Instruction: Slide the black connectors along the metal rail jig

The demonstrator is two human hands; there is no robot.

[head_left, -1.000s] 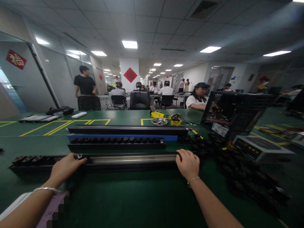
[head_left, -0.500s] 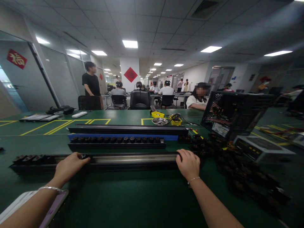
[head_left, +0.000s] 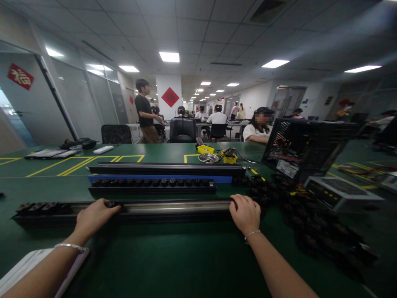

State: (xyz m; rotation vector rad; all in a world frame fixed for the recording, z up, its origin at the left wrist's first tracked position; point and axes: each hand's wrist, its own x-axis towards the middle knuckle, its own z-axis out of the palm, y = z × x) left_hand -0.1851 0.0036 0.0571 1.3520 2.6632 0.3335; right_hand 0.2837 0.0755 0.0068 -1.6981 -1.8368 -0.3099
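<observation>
1. Rail (head_left: 173, 207) lies on the desk (head_left: 170, 256) directly before the person, with both hands on it.
2. The left fingers are narrow, pinched about a small black block (head_left: 112, 204) at the rail's groove; the hand hides part of the contact.
3. The right hand (head_left: 246, 213) holds the rail near its right end, thumb on the near side and the other fingers curled over the top; the underside is hidden.
4. The step in hand looks like handling the block at the groove with the left hand (head_left: 94, 219) while the right steadies the rail. Shifting the block further would call for a level pull along the groove, with the rail braced.
5. The rail's long axis runs left to right across the person's front. Its open groove appears to face upward, its right end towards a heap of dark parts (head_left: 316, 227). Three similar blocks (head_left: 51, 207) sit near its left end.
6. Beyond it, roughly parallel, lie a shorter rail (head_left: 149, 191) with a row of blocks, a blue strip (head_left: 223, 180) and another long rail (head_left: 167, 167).
7. Farther right stand an open computer case (head_left: 338, 136) and a metal box (head_left: 353, 194).
</observation>
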